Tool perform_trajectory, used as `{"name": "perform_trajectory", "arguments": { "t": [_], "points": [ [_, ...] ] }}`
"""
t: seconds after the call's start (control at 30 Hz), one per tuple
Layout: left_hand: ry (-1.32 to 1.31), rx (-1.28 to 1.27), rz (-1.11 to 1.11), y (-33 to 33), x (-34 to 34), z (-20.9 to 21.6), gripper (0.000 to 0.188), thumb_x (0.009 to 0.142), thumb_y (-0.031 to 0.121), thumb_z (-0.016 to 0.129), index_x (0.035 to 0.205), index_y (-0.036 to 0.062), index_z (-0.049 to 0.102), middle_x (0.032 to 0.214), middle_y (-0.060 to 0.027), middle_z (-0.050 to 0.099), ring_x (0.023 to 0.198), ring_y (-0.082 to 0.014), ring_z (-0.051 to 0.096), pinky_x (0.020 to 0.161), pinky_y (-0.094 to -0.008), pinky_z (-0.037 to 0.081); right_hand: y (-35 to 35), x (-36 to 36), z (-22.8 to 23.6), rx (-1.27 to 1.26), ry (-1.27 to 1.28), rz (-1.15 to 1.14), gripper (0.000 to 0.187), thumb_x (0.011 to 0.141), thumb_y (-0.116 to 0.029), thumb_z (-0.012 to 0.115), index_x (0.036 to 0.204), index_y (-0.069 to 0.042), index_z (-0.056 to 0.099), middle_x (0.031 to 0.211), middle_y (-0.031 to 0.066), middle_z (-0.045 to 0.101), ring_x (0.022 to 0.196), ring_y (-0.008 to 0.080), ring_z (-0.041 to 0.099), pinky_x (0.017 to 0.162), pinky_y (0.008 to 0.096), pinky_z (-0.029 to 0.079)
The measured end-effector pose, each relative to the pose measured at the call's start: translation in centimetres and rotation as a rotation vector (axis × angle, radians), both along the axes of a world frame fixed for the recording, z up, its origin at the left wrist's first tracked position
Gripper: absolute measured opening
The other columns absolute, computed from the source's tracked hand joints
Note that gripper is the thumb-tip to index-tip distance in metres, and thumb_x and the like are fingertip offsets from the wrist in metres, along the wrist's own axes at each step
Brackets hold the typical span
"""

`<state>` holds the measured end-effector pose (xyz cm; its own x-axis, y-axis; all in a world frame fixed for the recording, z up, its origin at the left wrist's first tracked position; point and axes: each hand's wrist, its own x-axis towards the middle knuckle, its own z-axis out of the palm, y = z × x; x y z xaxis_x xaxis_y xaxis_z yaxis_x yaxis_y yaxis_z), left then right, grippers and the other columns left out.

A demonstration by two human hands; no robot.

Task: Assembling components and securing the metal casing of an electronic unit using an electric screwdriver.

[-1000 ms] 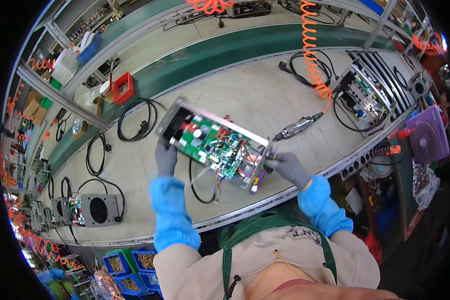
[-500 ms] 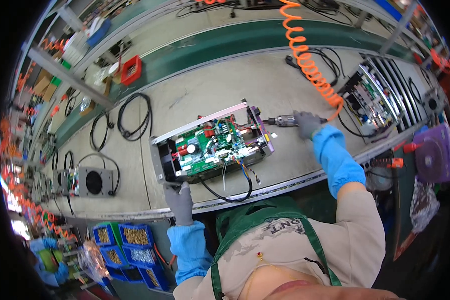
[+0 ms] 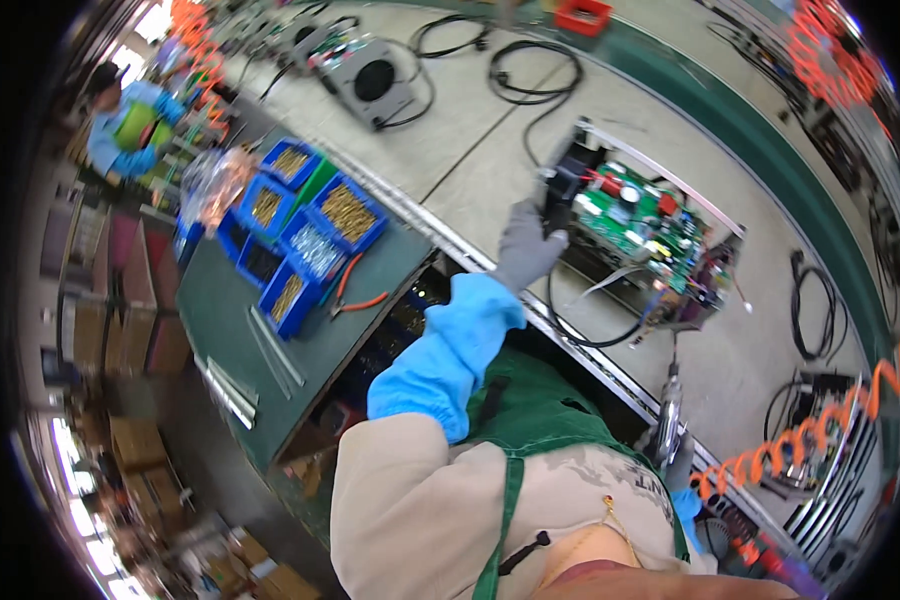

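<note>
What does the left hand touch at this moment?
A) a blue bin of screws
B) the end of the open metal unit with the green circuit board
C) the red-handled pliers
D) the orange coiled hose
B: the gloved left hand grips the near end of the open unit, away from the bins.

open metal chassis point(image 3: 660, 235) w/ green circuit board, tilted on bench edge; black cable looping below.

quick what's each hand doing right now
Left hand: grey-gloved, closed on the end of the metal-framed green circuit board unit.
Right hand: mostly hidden, closed on the silver pneumatic screwdriver.
</note>
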<state>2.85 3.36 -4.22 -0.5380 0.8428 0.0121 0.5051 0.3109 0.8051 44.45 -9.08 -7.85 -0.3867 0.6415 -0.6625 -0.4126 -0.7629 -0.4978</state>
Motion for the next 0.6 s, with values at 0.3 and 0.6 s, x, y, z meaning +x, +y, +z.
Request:
{"name": "perform_trajectory", "arguments": {
  "t": [0.3, 0.6],
  "points": [
    [-0.18, 0.1, -0.259, -5.8, -5.9, -2.3, 0.054, 0.081, 0.025, 0.063, 0.128, 0.0015, 0.051, 0.129, -0.0211, 0.052, 0.119, -0.0337, 0.051, 0.102, -0.0369, 0.04, -0.7, -3.1, -5.4, -0.01, 0.129, 0.104, 0.066, 0.075, -0.043, 0.068, 0.123, -0.003, 0.048, 0.077, 0.0079, 0.053, 0.066, 0.0193, 0.053, 0.055, 0.0321, 0.047],
    [0.793, -0.117, 0.269, -13.7, -27.4, -5.9, 0.034, 0.076, 0.018, 0.06, 0.109, 0.0094, 0.064, 0.114, -0.0123, 0.06, 0.107, -0.0304, 0.055, 0.098, -0.04, 0.041, -5.8, -6.1, -1.7, -0.079, -0.109, 0.054, 0.058, 0.074, -0.043, 0.067, 0.116, -0.004, 0.054, 0.084, 0.0086, 0.064, 0.062, 0.017, 0.062, 0.051, 0.0295, 0.054]
  ]
}}
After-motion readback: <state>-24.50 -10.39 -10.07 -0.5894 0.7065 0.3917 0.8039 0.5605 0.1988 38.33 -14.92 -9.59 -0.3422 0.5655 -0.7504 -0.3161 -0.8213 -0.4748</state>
